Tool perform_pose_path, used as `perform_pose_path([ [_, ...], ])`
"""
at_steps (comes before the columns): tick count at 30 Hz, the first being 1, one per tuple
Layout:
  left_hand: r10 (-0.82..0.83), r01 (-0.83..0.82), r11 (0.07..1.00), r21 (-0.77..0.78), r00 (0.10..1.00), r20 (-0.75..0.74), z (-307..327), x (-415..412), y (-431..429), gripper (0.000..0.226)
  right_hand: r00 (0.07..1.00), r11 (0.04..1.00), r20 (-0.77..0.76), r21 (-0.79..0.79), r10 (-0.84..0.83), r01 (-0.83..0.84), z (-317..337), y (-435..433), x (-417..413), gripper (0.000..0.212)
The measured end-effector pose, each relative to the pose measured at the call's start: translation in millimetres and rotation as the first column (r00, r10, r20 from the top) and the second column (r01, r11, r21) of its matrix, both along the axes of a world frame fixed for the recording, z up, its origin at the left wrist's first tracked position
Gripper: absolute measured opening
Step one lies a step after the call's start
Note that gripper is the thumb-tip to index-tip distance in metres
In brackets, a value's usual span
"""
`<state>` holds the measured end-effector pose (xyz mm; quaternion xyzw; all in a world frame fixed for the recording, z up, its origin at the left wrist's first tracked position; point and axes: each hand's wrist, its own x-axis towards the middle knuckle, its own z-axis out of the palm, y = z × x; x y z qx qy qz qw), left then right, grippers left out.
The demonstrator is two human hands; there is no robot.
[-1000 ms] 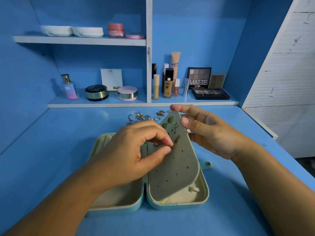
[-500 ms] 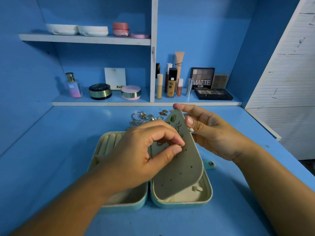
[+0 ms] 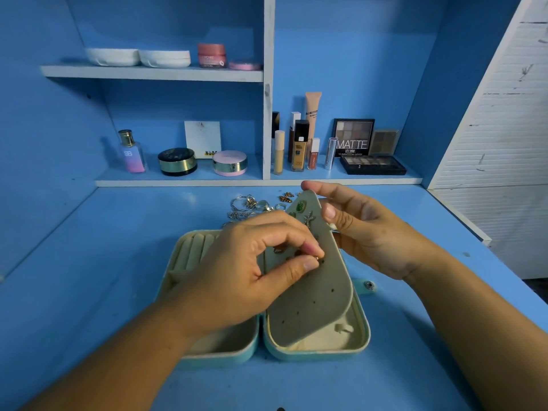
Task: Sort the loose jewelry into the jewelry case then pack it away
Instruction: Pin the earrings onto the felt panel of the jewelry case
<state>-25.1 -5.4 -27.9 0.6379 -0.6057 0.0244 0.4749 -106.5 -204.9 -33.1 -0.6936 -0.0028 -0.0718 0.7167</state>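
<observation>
- Grey-green felt made up the perforated earring panel (image 3: 314, 295). In the head view it stood tilted up out of the right half of the open teal jewelry case (image 3: 219, 360), which lay flat on the blue worktop (image 3: 89, 292).
- The small gold earring (image 3: 316, 258) was likely to slip, as its post had to find a tiny hole in a panel that could flex. If dropped, it would probably land in the tray beneath or roll across the worktop.
- Pushing hard might also have jarred the starfish earring (image 3: 309, 218) and the green stud (image 3: 301, 205) pinned near the panel's top. Whether backs secured them was hidden.
- The left hand (image 3: 237, 280) pinched the gold earring between thumb and forefinger against the panel's middle, its other fingers curled.
- The right hand (image 3: 376, 232), at 2 o'clock from the case, gripped the panel's upper edge, with forefinger over the tip and thumb on the face.
- The loose jewelry (image 3: 252, 206) lay heaped on the worktop at 12 o'clock from the case, unsorted.
</observation>
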Motion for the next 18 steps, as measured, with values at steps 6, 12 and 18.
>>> perform_pose_path([
  [6, 0.012, -0.015, 0.999, -0.029, 0.997, -0.077, -4, 4, -1, 0.013, 0.998, 1.0, 0.064, 0.031, 0.002, -0.004, -3, 4, 3, 0.073],
  [12, -0.02, 0.018, 1.0, -0.011, 0.98, -0.198, -3, 11, 0, 0.035, 0.992, 0.992, 0.106, 0.099, 0.073, -0.084, -5, 11, 4, 0.074],
  [18, -0.048, 0.062, 0.992, 0.109, 0.991, -0.123, 6, 22, 8, 0.031, 0.993, 0.997, 0.087, -0.024, 0.08, -0.078, -10, 24, 5, 0.069],
])
